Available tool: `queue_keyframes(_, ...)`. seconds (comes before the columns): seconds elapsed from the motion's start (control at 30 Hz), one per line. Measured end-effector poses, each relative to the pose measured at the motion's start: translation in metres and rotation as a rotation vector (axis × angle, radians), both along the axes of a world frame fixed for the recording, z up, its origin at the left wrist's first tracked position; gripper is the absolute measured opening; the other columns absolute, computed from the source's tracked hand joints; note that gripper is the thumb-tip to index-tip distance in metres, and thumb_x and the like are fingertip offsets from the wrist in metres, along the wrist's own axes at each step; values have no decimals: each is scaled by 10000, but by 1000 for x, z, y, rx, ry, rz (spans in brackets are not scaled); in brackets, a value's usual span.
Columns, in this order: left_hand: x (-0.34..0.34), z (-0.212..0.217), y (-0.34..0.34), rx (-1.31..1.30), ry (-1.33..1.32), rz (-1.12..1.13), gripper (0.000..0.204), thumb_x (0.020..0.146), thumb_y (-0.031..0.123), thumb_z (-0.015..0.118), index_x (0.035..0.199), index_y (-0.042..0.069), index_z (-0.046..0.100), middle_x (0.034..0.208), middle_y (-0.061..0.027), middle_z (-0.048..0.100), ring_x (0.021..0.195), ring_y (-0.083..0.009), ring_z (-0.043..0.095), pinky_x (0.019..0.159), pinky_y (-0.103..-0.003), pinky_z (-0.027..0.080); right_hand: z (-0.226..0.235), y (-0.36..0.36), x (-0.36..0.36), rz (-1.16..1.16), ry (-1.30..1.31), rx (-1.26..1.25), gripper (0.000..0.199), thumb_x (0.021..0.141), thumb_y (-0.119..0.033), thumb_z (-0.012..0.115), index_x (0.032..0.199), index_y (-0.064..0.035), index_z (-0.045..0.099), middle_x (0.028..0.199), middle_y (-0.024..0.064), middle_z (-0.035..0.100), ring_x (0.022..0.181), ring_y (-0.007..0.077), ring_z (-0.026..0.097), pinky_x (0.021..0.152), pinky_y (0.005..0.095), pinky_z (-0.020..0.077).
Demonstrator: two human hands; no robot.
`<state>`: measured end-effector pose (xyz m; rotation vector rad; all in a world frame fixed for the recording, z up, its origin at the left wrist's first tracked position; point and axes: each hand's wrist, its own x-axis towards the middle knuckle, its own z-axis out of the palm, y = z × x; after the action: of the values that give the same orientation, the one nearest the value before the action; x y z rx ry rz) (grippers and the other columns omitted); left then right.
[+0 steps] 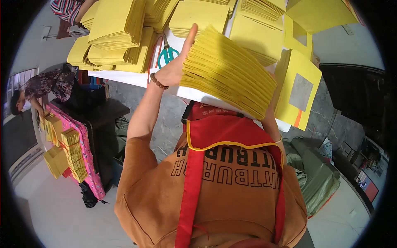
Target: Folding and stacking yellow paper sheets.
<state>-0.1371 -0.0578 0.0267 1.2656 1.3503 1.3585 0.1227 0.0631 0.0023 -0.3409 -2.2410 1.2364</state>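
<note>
A thick stack of folded yellow paper (229,70) is held tilted between my two hands, above the near edge of the table, its many layered edges showing. My left hand (175,70), with a brown bead bracelet at the wrist, grips its left end with the thumb pointing up. At the right end my right hand (269,121) supports the stack; most of its fingers are hidden behind the paper. Teal-handled scissors (167,56) lie on the white tabletop (120,77), just beyond my left hand.
Piles of yellow paper (118,25) cover the table's left and far side. At the right lies a yellow sheet with a silver-grey rectangle (304,91). A person (51,87) bends over a pink-covered table (89,144) with yellow bundles. Green sacks (316,177) stand at my right.
</note>
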Motion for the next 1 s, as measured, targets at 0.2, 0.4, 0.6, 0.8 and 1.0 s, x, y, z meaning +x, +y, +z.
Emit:
queue_keyframes(0.2,18,-25,-6,-150,74,-58,1021,693,214,760,1409,49,51,1445,-141,196,1329,-235,225,1082,-329,215,-16,-10,3,-16,75,-121,957,589,-143,844,1313,-51,226,1294,123,348,1190,222,380,982,356,338)
queue_keyframes(0.4,26,-109,-15,-222,188,5,745,701,198,743,1272,19,300,1228,-153,447,1148,-254,452,986,-343,353,-60,-13,-4,-141,-219,-473,775,682,-107,777,1282,-39,291,1225,123,446,1138,200,438,962,320,357)
queue_keyframes(0.6,26,-117,-8,-186,232,45,677,659,229,759,1189,-11,412,1134,-182,496,1069,-300,491,927,-363,391,-64,2,-6,-145,-306,-452,683,725,-129,738,1261,-27,328,1167,116,506,1087,196,481,920,310,391)
queue_keyframes(0.8,26,-75,-18,-281,84,-83,896,679,311,760,1341,-25,256,1338,-156,364,1244,-236,357,1030,-341,294,-43,-5,-5,-134,-219,-565,671,731,-148,721,1268,-15,341,1190,98,510,1076,212,502,911,322,401)
queue_keyframes(1.0,45,-44,-7,-428,-421,177,693,877,426,520,1340,-36,292,1317,-133,416,1201,-206,415,1010,-302,314,-48,-18,-19,-251,-66,-1251,615,813,-305,627,1285,-3,373,1194,107,509,1110,197,484,924,316,401)
